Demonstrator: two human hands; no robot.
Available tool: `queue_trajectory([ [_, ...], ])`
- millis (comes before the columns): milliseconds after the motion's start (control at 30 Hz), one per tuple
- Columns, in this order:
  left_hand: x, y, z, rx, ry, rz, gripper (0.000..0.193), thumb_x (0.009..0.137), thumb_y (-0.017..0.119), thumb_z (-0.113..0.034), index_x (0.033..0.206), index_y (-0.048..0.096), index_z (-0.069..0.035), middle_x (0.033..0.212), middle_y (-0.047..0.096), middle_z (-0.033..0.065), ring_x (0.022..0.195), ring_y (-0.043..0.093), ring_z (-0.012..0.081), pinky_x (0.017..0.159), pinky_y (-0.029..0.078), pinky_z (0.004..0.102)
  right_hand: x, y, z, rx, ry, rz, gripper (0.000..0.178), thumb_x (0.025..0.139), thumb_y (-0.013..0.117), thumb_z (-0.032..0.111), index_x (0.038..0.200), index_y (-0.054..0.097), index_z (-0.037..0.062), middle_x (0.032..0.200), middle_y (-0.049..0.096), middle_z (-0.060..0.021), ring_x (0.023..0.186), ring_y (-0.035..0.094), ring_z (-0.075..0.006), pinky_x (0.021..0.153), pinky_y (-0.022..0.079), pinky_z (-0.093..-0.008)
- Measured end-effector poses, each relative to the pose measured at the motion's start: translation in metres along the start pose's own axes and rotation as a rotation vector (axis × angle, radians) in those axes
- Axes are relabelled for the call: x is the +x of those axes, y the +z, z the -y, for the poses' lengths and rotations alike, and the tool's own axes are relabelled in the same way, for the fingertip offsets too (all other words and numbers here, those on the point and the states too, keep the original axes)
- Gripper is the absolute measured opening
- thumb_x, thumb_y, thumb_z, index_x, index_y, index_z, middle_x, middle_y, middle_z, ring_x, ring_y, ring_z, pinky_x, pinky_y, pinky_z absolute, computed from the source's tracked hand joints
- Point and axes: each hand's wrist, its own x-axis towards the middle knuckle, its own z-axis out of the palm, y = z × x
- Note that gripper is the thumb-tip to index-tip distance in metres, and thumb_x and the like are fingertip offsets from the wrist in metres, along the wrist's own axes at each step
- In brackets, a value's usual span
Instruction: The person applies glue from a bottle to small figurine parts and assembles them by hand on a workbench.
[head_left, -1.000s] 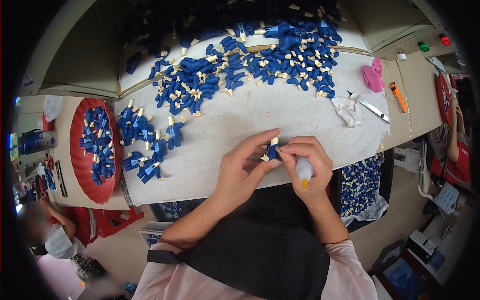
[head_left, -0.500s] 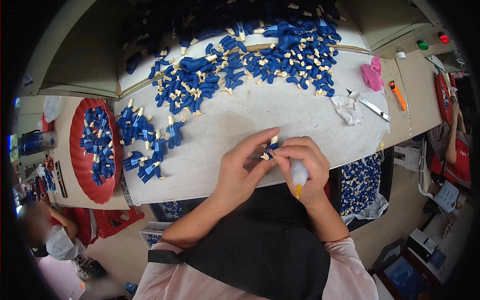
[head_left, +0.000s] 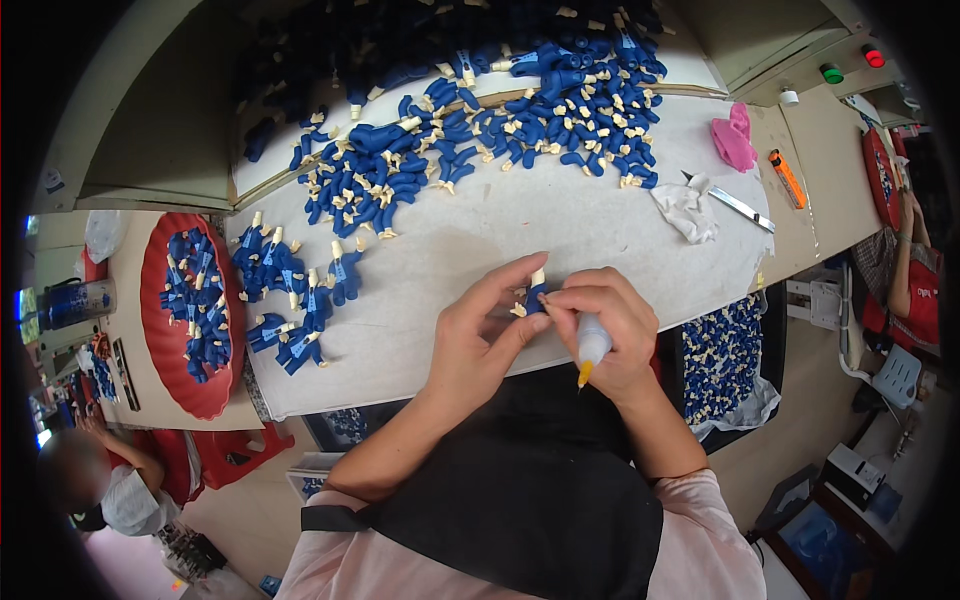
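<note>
Above the near edge of the table, my left hand [head_left: 468, 335] is closed round a small blue doll body [head_left: 537, 294] with a cream neck stub and a cream hand part showing. My right hand [head_left: 622, 325] pinches at the right side of that body with thumb and forefinger. Tucked in the same hand is a whitish squeeze bottle [head_left: 594, 342], its yellow tip pointing down toward me. Whatever lies between the right fingertips is mostly hidden. Left of my hands stand several assembled blue doll bodies [head_left: 318, 300] with cream necks.
Loose blue arms with cream hands [head_left: 370, 180] heap at the table's back. A red scalloped tray [head_left: 160, 370] of bodies stands left. Right lie a pink cloth [head_left: 735, 138], white rag [head_left: 690, 212], metal blade [head_left: 740, 208] and orange cutter [head_left: 788, 180]. A lower bin [head_left: 720, 360] holds parts.
The whole view has shifted slightly. Both hands keep their grip on the doll body, which has turned a little, and the right fingertips press against its side.
</note>
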Motion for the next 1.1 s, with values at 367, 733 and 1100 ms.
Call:
queue_trajectory([
  [367, 0.0, -0.021, -0.011, -0.527, -0.105, 0.182, 0.047, 0.08, 0.054, -0.003, 0.123, 0.036, -0.004, 0.107, 0.053, 0.0147, 0.087, 0.055, 0.0153, 0.069, 0.049, 0.0277, 0.004, -0.045, -0.012, -0.405, 0.173, 0.111, 0.019, 0.062, 0.065, -0.006, 0.078, 0.057, 0.0018, 0.076, 0.053, -0.0101, 0.063, 0.056, -0.0226, 0.053, 0.044, -0.0271],
  [733, -0.006, -0.022, -0.009, -0.477, 0.05, 0.162, 0.047, 0.077, 0.058, 0.0, 0.12, 0.039, -0.004, 0.109, 0.052, 0.0112, 0.089, 0.051, 0.0123, 0.072, 0.045, 0.0232, 0.005, -0.032, 0.004, -0.444, 0.325, 0.086, 0.033, 0.058, 0.062, -0.01, 0.088, 0.057, 0.0021, 0.084, 0.053, -0.0108, 0.072, 0.057, -0.0252, 0.062, 0.046, -0.0307],
  [1100, -0.008, -0.014, 0.001, -0.173, 0.177, -0.011, 0.048, 0.07, 0.057, 0.008, 0.114, 0.048, -0.01, 0.11, 0.046, 0.0045, 0.088, 0.048, 0.0121, 0.07, 0.047, 0.0224, 0.003, -0.036, -0.01, -0.226, 0.31, 0.112, 0.018, 0.062, 0.062, -0.01, 0.076, 0.057, 0.0, 0.077, 0.058, -0.0117, 0.067, 0.058, -0.0206, 0.059, 0.045, -0.0259],
])
